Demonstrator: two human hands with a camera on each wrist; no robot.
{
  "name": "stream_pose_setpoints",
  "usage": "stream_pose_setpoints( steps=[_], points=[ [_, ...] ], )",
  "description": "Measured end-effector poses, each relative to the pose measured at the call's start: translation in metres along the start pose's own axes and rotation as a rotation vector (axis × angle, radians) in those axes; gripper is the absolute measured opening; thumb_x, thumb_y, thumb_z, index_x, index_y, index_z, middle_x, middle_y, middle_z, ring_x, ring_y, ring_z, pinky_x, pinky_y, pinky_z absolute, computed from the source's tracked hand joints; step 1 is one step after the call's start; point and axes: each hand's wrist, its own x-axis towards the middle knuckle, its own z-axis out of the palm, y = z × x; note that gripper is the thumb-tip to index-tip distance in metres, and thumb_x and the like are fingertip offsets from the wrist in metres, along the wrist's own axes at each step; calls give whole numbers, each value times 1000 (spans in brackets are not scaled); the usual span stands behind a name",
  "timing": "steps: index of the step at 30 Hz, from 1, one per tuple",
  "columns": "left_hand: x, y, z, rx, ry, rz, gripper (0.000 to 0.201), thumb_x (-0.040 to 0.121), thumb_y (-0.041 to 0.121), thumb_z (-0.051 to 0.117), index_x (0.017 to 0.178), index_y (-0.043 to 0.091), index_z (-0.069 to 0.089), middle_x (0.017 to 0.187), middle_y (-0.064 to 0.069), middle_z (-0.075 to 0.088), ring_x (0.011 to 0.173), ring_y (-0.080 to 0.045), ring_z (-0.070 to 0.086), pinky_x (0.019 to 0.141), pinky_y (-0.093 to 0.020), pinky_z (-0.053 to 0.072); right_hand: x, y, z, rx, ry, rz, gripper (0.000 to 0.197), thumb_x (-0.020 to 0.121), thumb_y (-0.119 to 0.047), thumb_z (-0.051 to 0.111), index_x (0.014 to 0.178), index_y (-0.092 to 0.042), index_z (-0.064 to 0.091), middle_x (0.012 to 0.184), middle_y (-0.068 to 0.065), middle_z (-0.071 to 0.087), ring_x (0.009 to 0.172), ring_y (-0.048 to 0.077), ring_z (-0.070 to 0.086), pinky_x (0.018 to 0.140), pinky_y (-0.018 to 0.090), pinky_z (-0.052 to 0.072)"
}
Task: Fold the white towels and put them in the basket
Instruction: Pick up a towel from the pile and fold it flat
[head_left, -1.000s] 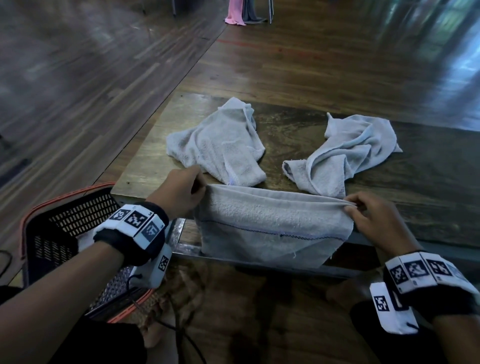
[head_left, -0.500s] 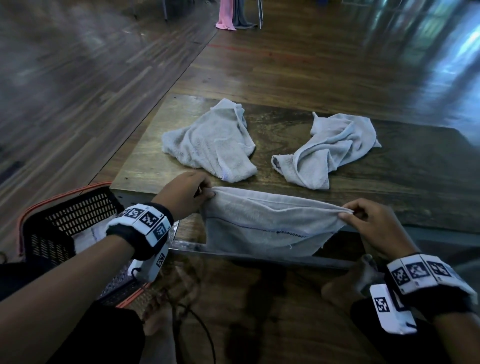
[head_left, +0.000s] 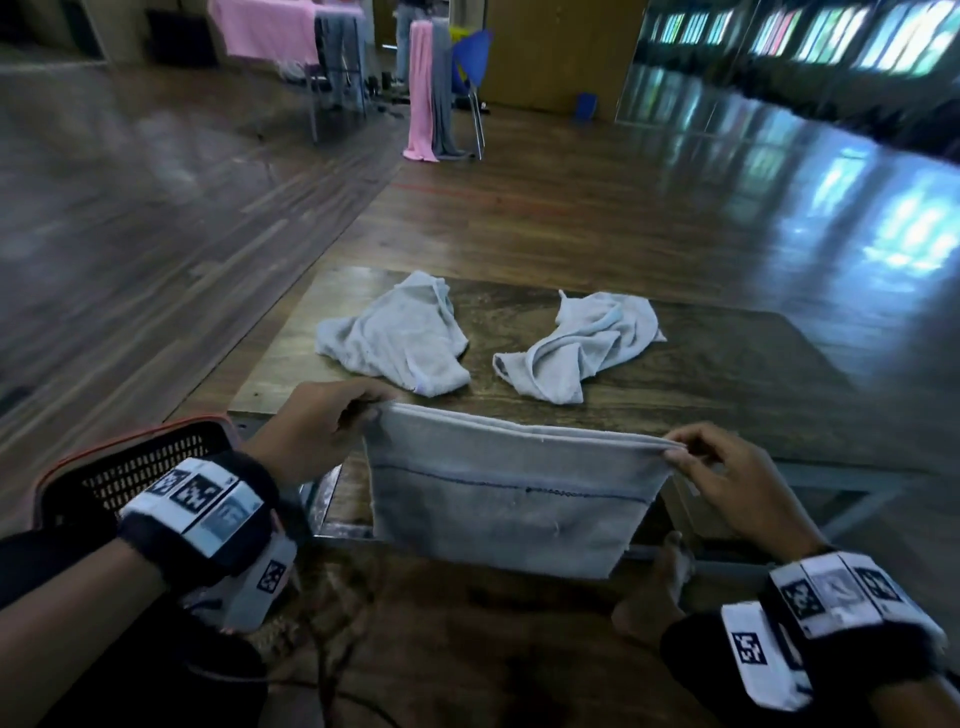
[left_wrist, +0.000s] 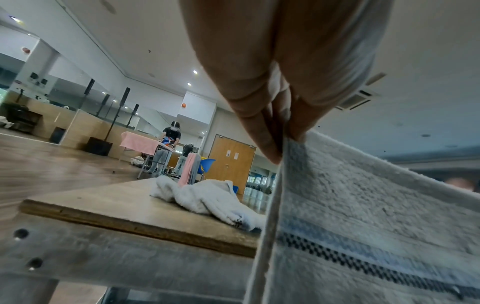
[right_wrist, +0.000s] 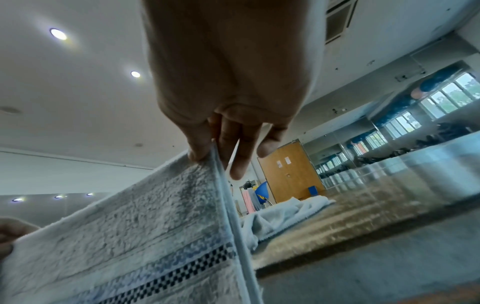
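A white towel (head_left: 509, 493) with a dark checked stripe hangs doubled over in front of the low wooden table (head_left: 727, 374), stretched between both hands. My left hand (head_left: 322, 426) pinches its top left corner; in the left wrist view the left hand's fingers (left_wrist: 270, 144) clamp the towel (left_wrist: 363, 216). My right hand (head_left: 727, 478) pinches the top right corner, thumb and finger on the towel (right_wrist: 145, 226) edge. Two crumpled white towels lie on the table, one at left (head_left: 395, 338), one at right (head_left: 576, 348). A black basket (head_left: 130, 467) with a red rim stands low at my left.
The floor around the table is glossy dark wood. Far back stand a blue chair (head_left: 470, 62) draped with pink and grey cloth and a table with a pink cover (head_left: 270, 26). Other people (left_wrist: 170, 144) work there. My bare foot (head_left: 654, 592) shows below the towel.
Both hands have lifted the held towel and pulled it taut, so its top edge is now straight. The head view has tilted up and shows more of the room.
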Motion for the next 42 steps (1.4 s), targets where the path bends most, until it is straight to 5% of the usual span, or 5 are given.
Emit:
stream_pose_setpoints(
  steps=[8,25,34,37,42],
  points=[
    [2,22,-66,-167,-630,-201,13,88,27,61,91,16,67,83,-1,68,74,-9,61,69,-23,47,9,-36,-49,6,-574,70,14,92,-16,55,87,-17,68,87,3,70,81,7,64,76,25,48],
    [115,72,-120,-99,259,30,15,89,-1,54,104,-5,58,91,-9,59,72,0,56,68,-14,45,107,-103,-106,263,316,-130,15,93,-7,53,101,-17,61,91,-9,63,75,-14,58,67,2,44],
    [55,-6,-48,-134,-469,-266,10,89,8,59,98,6,62,89,-3,67,85,-20,64,79,-27,50,72,-18,-29,65,-330,162,12,88,-9,61,90,-20,65,92,5,69,82,9,64,77,23,50],
    [44,-30,-17,7,-519,-230,8,88,13,61,95,10,63,88,7,64,78,-6,59,67,-3,40,73,7,-4,4,-472,234,12,89,-14,61,92,-25,66,97,0,70,88,8,65,83,26,51],
    [51,-53,15,144,-550,-229,15,89,14,55,104,12,60,96,0,64,84,-10,56,69,-17,40,78,31,38,-105,-376,302,11,88,-19,62,84,-29,64,94,-4,70,92,12,65,84,33,49]
  ],
)
